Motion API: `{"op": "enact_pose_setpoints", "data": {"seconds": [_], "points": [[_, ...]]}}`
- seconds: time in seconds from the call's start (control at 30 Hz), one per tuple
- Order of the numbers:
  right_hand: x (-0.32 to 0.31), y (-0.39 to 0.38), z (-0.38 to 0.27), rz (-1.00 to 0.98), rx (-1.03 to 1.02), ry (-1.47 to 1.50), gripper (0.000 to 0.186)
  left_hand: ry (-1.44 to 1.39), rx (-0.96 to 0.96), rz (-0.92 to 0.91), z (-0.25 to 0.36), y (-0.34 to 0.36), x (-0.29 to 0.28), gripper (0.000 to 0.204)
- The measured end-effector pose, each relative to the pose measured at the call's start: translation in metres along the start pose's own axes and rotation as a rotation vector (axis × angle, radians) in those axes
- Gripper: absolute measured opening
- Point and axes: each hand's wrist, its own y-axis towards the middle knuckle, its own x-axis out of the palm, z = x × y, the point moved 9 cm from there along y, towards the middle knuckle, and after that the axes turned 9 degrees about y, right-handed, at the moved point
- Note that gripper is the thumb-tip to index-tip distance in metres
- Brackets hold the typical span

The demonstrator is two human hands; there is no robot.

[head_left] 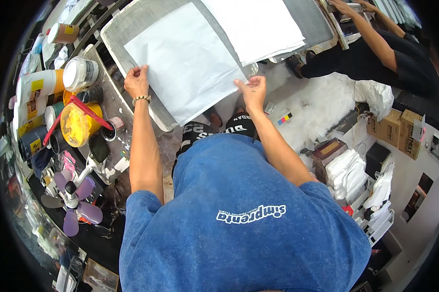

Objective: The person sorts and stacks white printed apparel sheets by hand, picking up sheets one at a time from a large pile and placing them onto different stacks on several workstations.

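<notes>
Left hand (137, 81) pinches left edge of thin white rectangular sheet (183, 63); right hand (252, 92) pinches right edge. Grey flat board (116, 36) beneath.

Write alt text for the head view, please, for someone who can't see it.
A person's left hand and right hand hold a pale sheet by its edges over a grey board, beside a stack of white sheets. Assorted tubs crowd the left side; a co-worker is at upper right.
</notes>
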Motion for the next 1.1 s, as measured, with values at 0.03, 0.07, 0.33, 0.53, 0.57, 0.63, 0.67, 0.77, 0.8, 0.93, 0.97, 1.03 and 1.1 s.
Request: {"op": "enact_pose_setpoints", "data": {"seconds": [0.03,0.07,0.33,0.53,0.57,0.63,0.67,0.77,0.8,0.93,0.97,1.03,1.1], "points": [[0.001,0.002,0.003,-0.024,0.041,0.061,0.049,-0.010,-0.014,0.004,-0.001,0.001,0.000,0.037],[0.001,0.003,0.002,-0.025,0.040,0.065,0.049,-0.009,-0.012,0.007,-0.001,0.001,0.000,0.037],[0.001,0.006,0.003,-0.053,0.071,0.066,0.045,0.066,-0.068,-0.019,0.005,-0.003,-0.002,0.033],[-0.001,0.010,0.007,-0.078,0.047,0.063,0.043,0.052,-0.100,0.000,0.011,-0.006,-0.003,0.032],[-0.001,0.009,0.006,-0.084,0.055,0.055,0.043,0.051,-0.103,0.009,0.011,-0.006,-0.006,0.032],[0.002,0.007,0.001,-0.095,0.055,0.048,0.043,0.041,-0.083,0.030,0.017,-0.008,-0.014,0.033],[0.002,0.007,0.002,-0.098,0.068,0.037,0.043,0.037,-0.104,0.001,0.027,-0.012,-0.016,0.033],[0.002,0.009,0.001,-0.096,0.078,0.019,0.044,0.333,0.101,0.316,0.077,-0.030,-0.038,0.034],[0.000,0.010,0.003,-0.087,0.090,0.014,0.044,0.250,0.127,0.209,0.090,-0.034,-0.026,0.037],[0.004,0.009,0.004,-0.108,0.087,0.006,0.044,0.069,0.789,-0.150,0.178,-0.098,0.057,0.046],[0.004,0.009,0.003,-0.109,0.077,-0.009,0.044,0.175,0.898,-0.187,0.190,-0.124,0.079,0.054],[0.005,0.008,0.001,-0.125,0.090,0.002,0.044,0.270,0.938,-0.306,0.199,-0.128,0.104,0.061],[0.003,0.008,0.001,-0.135,0.110,-0.009,0.044,0.351,0.826,-0.216,0.204,-0.092,0.112,0.064]]}}
